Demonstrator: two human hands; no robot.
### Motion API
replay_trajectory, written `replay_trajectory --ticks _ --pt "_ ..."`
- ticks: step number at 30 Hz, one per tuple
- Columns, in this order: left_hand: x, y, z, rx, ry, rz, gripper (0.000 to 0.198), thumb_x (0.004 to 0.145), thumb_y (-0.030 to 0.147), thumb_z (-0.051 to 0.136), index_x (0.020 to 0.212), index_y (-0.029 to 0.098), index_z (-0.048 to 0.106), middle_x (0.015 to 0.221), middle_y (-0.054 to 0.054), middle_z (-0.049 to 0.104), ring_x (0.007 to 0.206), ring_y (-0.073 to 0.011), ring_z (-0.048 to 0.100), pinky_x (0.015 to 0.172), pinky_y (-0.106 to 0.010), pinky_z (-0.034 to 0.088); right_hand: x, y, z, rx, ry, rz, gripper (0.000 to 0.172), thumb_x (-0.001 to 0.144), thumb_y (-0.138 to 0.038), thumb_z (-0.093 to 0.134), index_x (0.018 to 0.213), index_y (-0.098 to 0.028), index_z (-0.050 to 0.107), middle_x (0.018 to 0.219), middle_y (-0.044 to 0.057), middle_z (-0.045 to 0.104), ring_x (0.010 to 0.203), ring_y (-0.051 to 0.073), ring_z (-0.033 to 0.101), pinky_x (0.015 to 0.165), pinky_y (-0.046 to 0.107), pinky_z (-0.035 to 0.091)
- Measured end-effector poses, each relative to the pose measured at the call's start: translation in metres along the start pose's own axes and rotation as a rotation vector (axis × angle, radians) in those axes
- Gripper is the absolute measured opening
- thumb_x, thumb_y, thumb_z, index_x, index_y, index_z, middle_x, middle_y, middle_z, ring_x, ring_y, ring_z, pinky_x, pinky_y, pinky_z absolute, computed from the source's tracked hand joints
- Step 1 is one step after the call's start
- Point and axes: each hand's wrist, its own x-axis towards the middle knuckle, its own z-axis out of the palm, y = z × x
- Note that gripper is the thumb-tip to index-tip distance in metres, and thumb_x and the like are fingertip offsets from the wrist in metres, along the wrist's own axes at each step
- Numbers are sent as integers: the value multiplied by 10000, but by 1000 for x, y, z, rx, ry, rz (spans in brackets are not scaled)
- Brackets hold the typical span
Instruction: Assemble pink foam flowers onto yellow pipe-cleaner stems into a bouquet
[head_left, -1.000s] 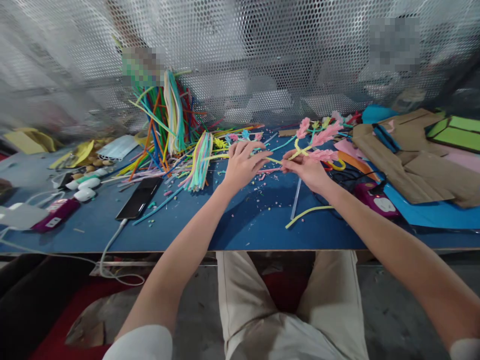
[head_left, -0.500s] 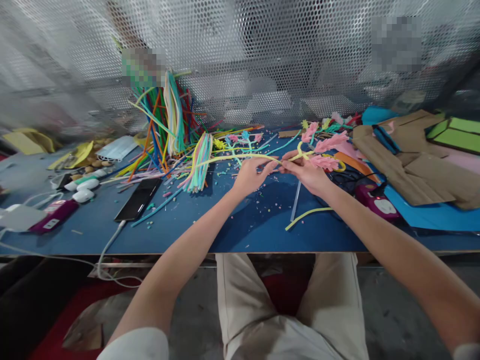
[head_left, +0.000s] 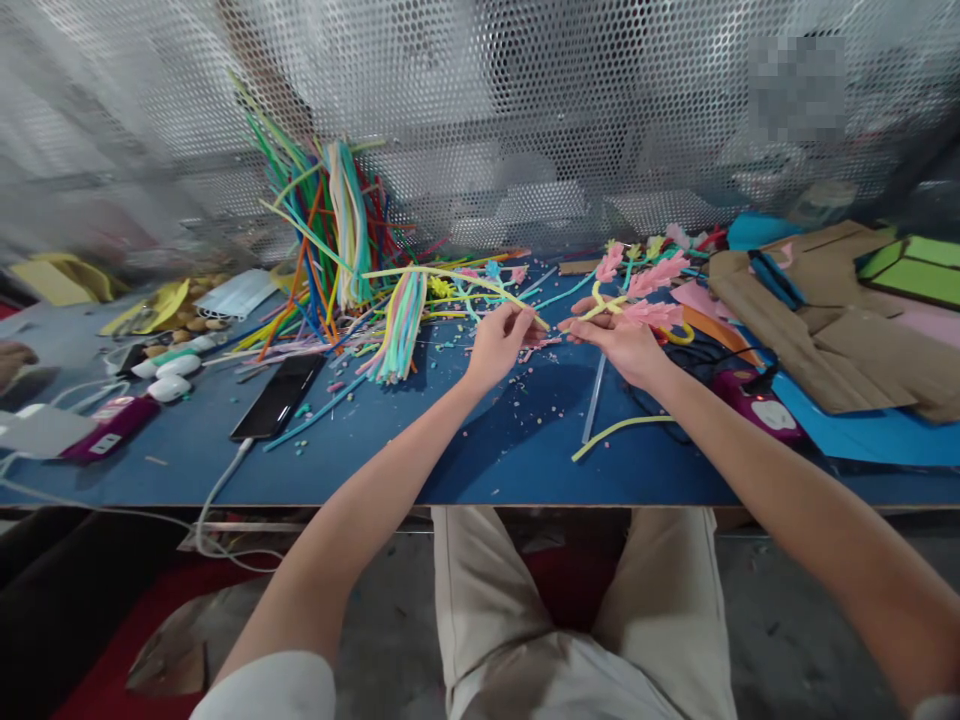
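Over the blue table (head_left: pixel 480 450) my left hand (head_left: pixel 499 342) is closed in a pinch on a long yellow pipe cleaner (head_left: pixel 442 274) that arcs up and to the left. My right hand (head_left: pixel 621 342) is closed on the stem of a pipe-cleaner flower piece with pink fuzzy petals (head_left: pixel 651 296) and a yellow loop. The two hands almost meet at the fingertips, where the yellow strand joins the stem. Small coloured scraps lie on the table under them.
A standing bunch of coloured pipe cleaners (head_left: pixel 337 235) and a pastel bundle (head_left: pixel 401 325) are at left centre. A black phone (head_left: pixel 277 396) on a cable, white earbuds-like items, cardboard pieces (head_left: pixel 817 310), blue sheet (head_left: pixel 862 425) and a loose yellow strand (head_left: pixel 619 430) lie around.
My left hand has drawn in toward the right hand and closed on the yellow pipe cleaner, whose free end has lifted up off the table to the left. The right hand has hardly moved.
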Motion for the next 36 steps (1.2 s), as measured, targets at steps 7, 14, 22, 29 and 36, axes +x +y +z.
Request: replay_trajectory --ticks 7,14,22,29,36 --pt "-6 0 8 -176 -176 -113 389 893 539 715 946 160 645 903 -74 772 752 -154 745 729 -297 624 -2 4 2 -74 21 -50 372 737 -447 861 984 -249 667 919 6 774 936 191 710 1001 407 534" --pt "-7 2 9 -63 -150 -19 333 876 468 749 967 156 677 834 -57 757 736 -139 710 713 -261 587 1 8 0 -129 23 -85 319 763 -455 822 951 -245 672 873 -17 679 782 154 635 859 359 545" --pt "-6 4 8 26 -176 68 262 906 405 710 966 152 689 824 -53 739 729 -138 687 703 -256 558 0 7 6 -76 31 -28 314 739 -458 842 919 -251 689 838 -13 672 764 150 632 811 354 576" --pt "-7 2 6 227 -157 172 229 940 406 660 996 187 695 809 -25 721 745 -152 680 713 -280 548 1 10 7 -40 -17 70 358 654 -521 905 826 -256 737 801 22 721 757 194 678 819 429 630" --pt "-8 6 4 177 -162 138 277 929 413 680 1115 208 684 770 -13 727 697 -155 691 692 -284 563 4 11 6 -50 -38 83 359 658 -529 892 846 -247 773 796 19 724 748 179 653 796 402 602"
